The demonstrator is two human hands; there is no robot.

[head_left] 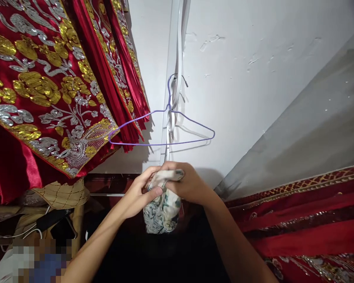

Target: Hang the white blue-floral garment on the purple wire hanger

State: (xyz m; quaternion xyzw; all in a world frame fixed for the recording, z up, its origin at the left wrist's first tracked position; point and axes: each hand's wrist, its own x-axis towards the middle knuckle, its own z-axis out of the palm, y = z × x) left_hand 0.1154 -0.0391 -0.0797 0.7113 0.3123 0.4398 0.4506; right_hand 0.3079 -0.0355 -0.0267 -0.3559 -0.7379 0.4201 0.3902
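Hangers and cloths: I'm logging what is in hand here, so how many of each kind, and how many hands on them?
Wire hanger: 1, purple, hung on the wall.
Patterned cloth: 1, bunched.
Hands: 2, left hand and right hand, both gripping the cloth.
Total: 4

Two bare hands meeting at centre, left hand (137, 196) and right hand (185, 182) both gripping a bunched grey-and-white patterned cloth (162, 210), empty purple wire hanger (162, 129) on the white wall (253, 78) just above, red gold-embroidered garments (47, 86) hanging far left
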